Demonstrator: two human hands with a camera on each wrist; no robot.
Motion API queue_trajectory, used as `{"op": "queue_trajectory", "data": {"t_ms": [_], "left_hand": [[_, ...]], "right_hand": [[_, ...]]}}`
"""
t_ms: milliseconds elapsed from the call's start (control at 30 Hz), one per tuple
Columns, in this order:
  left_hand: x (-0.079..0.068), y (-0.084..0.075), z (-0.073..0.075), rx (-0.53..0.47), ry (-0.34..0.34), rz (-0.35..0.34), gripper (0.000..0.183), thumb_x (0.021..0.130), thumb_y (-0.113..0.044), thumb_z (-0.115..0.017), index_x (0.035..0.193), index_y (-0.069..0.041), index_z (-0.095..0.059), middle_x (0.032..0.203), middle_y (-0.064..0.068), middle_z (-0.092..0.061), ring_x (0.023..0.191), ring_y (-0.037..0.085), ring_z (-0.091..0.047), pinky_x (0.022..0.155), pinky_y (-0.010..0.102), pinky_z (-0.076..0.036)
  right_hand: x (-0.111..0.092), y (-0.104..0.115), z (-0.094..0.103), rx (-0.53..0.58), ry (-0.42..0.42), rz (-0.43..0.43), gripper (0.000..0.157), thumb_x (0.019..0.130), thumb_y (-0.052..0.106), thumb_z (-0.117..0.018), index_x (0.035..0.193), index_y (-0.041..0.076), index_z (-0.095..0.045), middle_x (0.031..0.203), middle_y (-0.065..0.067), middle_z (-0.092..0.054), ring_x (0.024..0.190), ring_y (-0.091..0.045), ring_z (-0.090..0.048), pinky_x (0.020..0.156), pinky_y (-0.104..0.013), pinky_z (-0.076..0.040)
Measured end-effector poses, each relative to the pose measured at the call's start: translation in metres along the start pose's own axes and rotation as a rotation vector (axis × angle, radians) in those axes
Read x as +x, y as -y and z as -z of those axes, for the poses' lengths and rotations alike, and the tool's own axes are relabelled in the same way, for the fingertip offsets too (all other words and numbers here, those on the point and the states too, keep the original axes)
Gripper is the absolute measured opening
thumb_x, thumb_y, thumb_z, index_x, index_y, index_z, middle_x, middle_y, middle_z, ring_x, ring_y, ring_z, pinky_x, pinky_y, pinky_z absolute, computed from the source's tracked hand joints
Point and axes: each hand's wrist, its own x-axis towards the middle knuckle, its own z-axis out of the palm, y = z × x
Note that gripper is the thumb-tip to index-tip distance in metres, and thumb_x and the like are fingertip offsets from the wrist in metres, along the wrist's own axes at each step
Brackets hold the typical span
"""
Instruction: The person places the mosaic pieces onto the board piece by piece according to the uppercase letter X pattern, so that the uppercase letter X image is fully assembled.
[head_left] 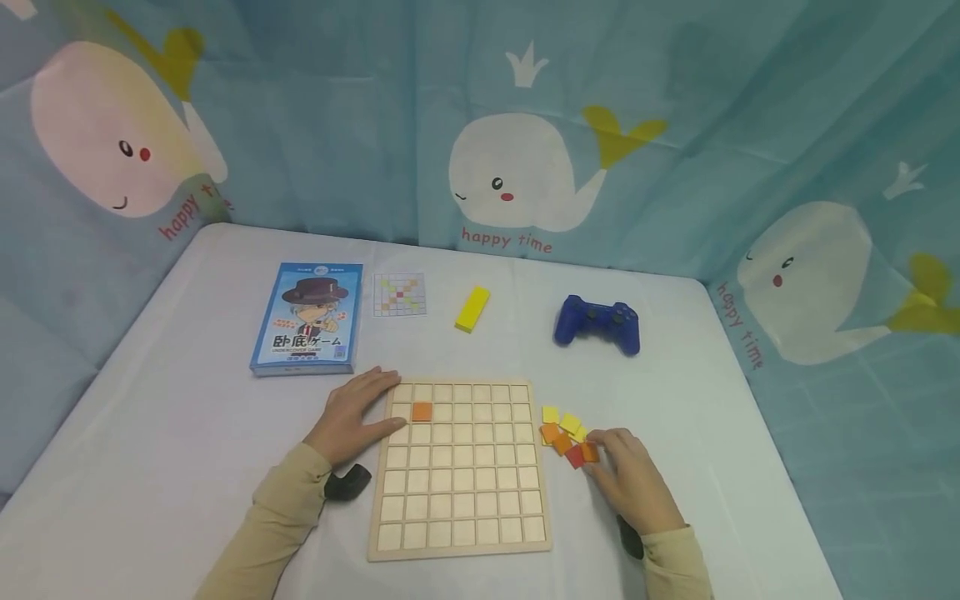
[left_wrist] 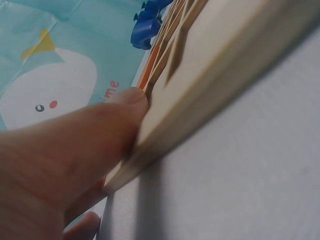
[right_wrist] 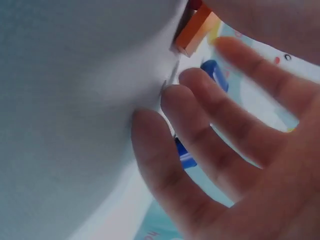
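A wooden grid board lies flat on the table, with one orange tile in a cell near its top left. My left hand rests at the board's far left corner. Its thumb lies over the rim, and the other fingers reach along the edge, partly hidden. Right of the board, my right hand pinches an orange tile between thumb and index finger, low over the table. The other fingers are spread loosely. A red tile and several yellow and orange tiles lie beside it.
Behind the board are a blue game box, a printed grid card, a yellow block and a blue game controller. A curtain with whale prints hangs along the table's back and sides.
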Motion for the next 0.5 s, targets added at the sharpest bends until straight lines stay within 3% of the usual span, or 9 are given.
{"op": "queue_trajectory", "data": {"t_ms": [300, 500], "left_hand": [[0.002, -0.0027, 0.0011, 0.006, -0.009, 0.002, 0.066, 0.081, -0.034, -0.076, 0.137, -0.01, -0.051, 0.144, 0.013, -0.048, 0.138, 0.036, -0.034, 0.109, 0.061, -0.023], [-0.0016, -0.0005, -0.0008, 0.013, 0.0, 0.018, 0.066, 0.081, -0.036, -0.075, 0.138, -0.012, -0.051, 0.144, 0.011, -0.048, 0.138, 0.035, -0.034, 0.11, 0.061, -0.022]], "right_hand": [[0.0049, -0.0031, -0.0017, -0.043, -0.011, 0.121, 0.04, 0.072, 0.012, -0.084, 0.108, 0.022, -0.069, 0.105, -0.002, -0.058, 0.088, -0.014, -0.052, 0.07, -0.033, -0.05], [0.0053, 0.0007, -0.0022, -0.038, 0.028, 0.097, 0.033, 0.072, 0.01, -0.084, 0.098, 0.023, -0.068, 0.103, -0.001, -0.058, 0.089, -0.015, -0.05, 0.07, -0.032, -0.05]]}}
